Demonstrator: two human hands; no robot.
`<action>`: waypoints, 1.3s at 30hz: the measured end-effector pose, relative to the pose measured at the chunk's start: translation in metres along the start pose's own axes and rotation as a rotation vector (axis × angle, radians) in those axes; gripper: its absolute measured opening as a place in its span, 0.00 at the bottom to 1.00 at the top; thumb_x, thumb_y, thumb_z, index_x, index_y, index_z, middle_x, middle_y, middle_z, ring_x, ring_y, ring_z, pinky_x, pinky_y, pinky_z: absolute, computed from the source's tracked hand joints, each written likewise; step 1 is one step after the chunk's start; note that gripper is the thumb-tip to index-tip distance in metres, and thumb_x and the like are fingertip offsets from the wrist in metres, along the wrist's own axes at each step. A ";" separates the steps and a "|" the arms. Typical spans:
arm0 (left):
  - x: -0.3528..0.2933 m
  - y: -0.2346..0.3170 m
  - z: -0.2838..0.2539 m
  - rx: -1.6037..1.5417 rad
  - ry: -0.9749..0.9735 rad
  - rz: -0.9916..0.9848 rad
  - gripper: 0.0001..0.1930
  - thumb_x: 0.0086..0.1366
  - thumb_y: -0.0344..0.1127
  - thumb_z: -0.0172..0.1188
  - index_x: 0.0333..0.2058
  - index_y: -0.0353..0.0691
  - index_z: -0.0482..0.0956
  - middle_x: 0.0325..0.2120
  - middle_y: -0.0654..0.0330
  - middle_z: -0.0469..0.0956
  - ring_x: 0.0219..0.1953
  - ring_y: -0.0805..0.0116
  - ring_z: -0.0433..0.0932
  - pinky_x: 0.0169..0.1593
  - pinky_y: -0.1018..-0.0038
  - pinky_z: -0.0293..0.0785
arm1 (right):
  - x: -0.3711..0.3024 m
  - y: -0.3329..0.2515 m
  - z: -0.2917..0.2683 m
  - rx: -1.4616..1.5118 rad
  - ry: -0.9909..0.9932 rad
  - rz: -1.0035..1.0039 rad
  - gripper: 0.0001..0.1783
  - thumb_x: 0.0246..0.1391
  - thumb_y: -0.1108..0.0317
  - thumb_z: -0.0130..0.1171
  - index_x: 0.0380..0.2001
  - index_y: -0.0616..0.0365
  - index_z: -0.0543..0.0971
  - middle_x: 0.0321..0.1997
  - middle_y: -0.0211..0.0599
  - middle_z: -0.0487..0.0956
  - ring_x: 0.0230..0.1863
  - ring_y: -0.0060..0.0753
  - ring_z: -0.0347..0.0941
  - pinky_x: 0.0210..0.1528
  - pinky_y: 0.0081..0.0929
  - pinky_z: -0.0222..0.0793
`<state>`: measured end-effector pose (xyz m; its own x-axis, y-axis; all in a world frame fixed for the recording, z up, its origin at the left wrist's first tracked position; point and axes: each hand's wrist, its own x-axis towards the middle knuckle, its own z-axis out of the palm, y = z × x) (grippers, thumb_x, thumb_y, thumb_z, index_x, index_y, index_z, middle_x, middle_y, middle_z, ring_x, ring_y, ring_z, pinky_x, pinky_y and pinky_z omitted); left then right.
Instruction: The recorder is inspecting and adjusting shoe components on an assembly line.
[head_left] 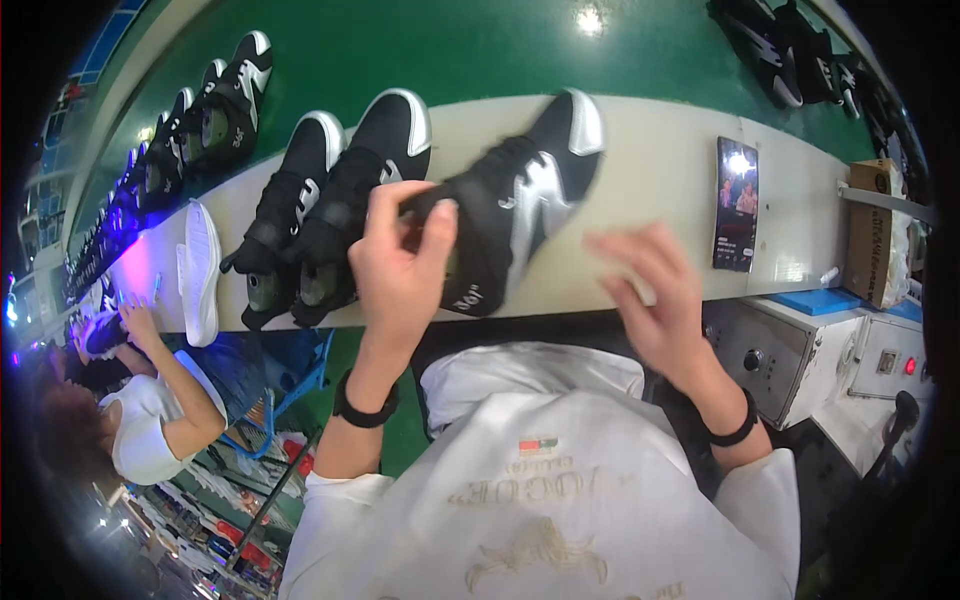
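My left hand (400, 260) is closed on the collar of a black sneaker upper (490, 225) with silver side trim and a silver toe. The upper is held over the white bench (640, 140), toe pointing away to the right, and its toe end is slightly blurred. To its right, my right hand (655, 290) hovers with its fingers apart and holds nothing. Left of my left hand, two matching black uppers (360, 190) rest side by side on the bench. Farther left lies a white shoe sole (200, 270).
A phone (736, 205) with a lit screen lies on the bench at right. Beyond it are a cardboard box (872, 235) and a grey machine (770, 355) with knobs. More uppers (235, 100) line the green surface at far left, where another person (150, 420) works.
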<state>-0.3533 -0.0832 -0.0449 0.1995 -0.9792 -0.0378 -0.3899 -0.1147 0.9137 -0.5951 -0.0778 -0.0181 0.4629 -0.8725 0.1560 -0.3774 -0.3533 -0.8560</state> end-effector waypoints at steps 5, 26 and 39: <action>-0.033 -0.006 -0.038 0.487 0.211 0.286 0.16 0.59 0.32 0.68 0.46 0.38 0.78 0.33 0.54 0.84 0.30 0.58 0.85 0.33 0.69 0.80 | 0.039 0.026 0.073 0.049 0.050 -0.038 0.35 0.49 0.69 0.69 0.62 0.51 0.72 0.52 0.45 0.71 0.46 0.45 0.70 0.49 0.37 0.69; -0.042 0.046 -0.012 0.273 -0.146 0.716 0.16 0.48 0.14 0.58 0.36 0.35 0.82 0.37 0.51 0.83 0.39 0.51 0.83 0.40 0.63 0.75 | 0.031 -0.068 -0.058 0.272 -0.502 -0.253 0.20 0.51 0.78 0.61 0.49 0.62 0.80 0.36 0.43 0.81 0.33 0.41 0.77 0.37 0.32 0.73; -0.049 0.119 0.001 -0.238 -0.408 0.871 0.05 0.49 0.32 0.69 0.23 0.40 0.83 0.27 0.57 0.83 0.29 0.64 0.82 0.24 0.74 0.70 | -0.009 -0.053 -0.120 0.076 -0.504 -0.009 0.19 0.51 0.79 0.61 0.48 0.64 0.81 0.36 0.44 0.83 0.33 0.39 0.79 0.38 0.31 0.75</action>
<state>-0.4100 -0.0495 0.0655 -0.4140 -0.6931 0.5902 -0.0535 0.6658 0.7443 -0.6759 -0.0919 0.0853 0.8022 -0.5921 -0.0773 -0.3208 -0.3181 -0.8921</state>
